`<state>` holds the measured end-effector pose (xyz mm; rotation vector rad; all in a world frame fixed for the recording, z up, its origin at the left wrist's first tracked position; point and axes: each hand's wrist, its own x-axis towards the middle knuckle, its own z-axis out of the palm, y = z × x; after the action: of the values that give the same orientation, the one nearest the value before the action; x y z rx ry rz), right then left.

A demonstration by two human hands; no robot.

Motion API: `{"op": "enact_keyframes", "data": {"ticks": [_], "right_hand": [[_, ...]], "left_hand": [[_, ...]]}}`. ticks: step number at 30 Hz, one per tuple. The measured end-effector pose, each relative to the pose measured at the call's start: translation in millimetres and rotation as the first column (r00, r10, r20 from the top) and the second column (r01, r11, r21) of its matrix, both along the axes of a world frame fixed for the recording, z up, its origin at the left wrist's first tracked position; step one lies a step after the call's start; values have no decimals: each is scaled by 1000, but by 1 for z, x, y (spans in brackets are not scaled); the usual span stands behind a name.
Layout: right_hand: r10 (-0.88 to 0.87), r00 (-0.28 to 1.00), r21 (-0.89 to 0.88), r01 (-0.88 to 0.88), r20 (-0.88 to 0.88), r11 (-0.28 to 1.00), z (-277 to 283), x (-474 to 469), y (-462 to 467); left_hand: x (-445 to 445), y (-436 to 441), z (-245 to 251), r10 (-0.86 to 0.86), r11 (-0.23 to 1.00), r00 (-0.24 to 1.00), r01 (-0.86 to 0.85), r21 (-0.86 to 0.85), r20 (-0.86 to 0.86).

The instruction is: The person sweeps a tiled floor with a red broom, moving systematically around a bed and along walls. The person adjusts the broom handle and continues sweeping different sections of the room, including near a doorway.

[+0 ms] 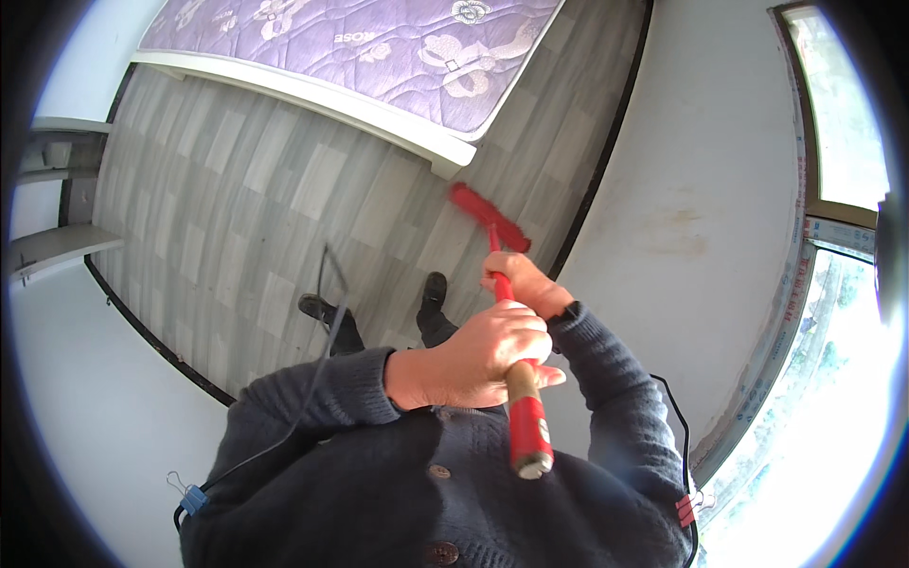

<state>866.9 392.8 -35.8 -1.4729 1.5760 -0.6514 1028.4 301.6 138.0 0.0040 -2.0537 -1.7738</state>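
Observation:
A broom's red handle (528, 419) runs up from my chest towards the floor, its capped end near the front of my dark buttoned cardigan (483, 511). My left hand (483, 355) wraps around the upper part of the handle. Further down, my right hand (525, 282) is closed around the same handle. The red bristle head (490, 216) appears to rest on the floor, just off the corner of the bed frame. Its edges look slightly blurred.
Grey wood-patterned flooring (263, 199) spreads around my black shoes (433, 290). Ahead is a white bed frame (312, 99) under a purple floral mattress (369, 64). A white wall (653, 213) and bright window (838, 341) are at right; an open shelf unit (67, 238) stands left. A thin cable (305, 405) hangs by my left arm.

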Motion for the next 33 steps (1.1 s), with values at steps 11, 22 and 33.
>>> {"op": "enact_keyframes", "data": {"ticks": [11,22,33], "right_hand": [[149,933,8,-155,-328,988,-116,-83,-41],[198,976,76,-205,86,976,-51,71,-12],[-371,928,189,369,-25,910,-36,119,58]], "left_hand": [[-29,20,-109,359,914,930,-367,171,78],[69,17,-9,150,981,964,-173,88,220],[99,26,-40,-150,988,988,151,13,-31]]}}
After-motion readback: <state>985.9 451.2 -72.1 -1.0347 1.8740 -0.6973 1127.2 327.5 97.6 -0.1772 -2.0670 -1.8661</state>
